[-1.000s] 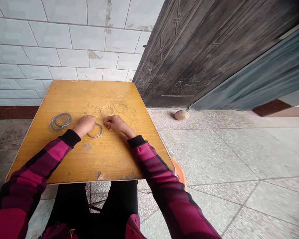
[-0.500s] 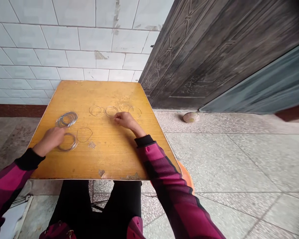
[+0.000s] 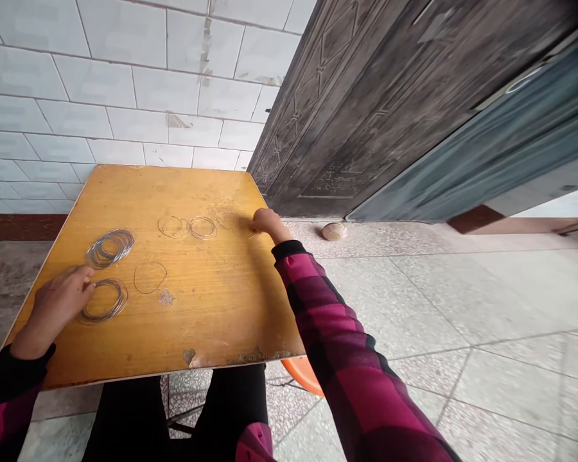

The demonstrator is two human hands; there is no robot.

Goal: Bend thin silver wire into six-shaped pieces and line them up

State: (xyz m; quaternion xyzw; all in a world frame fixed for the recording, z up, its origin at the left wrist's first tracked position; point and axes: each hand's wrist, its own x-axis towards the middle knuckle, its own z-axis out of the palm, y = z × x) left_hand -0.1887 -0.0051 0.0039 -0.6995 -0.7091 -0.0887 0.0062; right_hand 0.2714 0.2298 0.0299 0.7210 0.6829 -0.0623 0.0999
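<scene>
My left hand (image 3: pixel 58 301) rests on the wooden table (image 3: pixel 212 308) near its left edge, fingertips touching a small stack of wire rings (image 3: pixel 102 300). A larger bundle of wire rings (image 3: pixel 108 248) lies just beyond it. One single wire ring (image 3: pixel 149 277) lies to the right of the stack. A row of wire rings (image 3: pixel 187 226) lies across the table's far middle. My right hand (image 3: pixel 266 221) is at the right end of that row, fingers curled down on the last ring, which is mostly hidden under it.
A tiled wall stands behind the table and a dark carved door (image 3: pixel 366 115) to the right. A small bowl (image 3: pixel 334 231) sits on the floor by the door. An orange stool (image 3: pixel 302 373) shows under the table's right edge.
My left hand has slid the small stack of rings left and nearer to me, leaving one ring behind. My right hand has moved right along the row to its end.
</scene>
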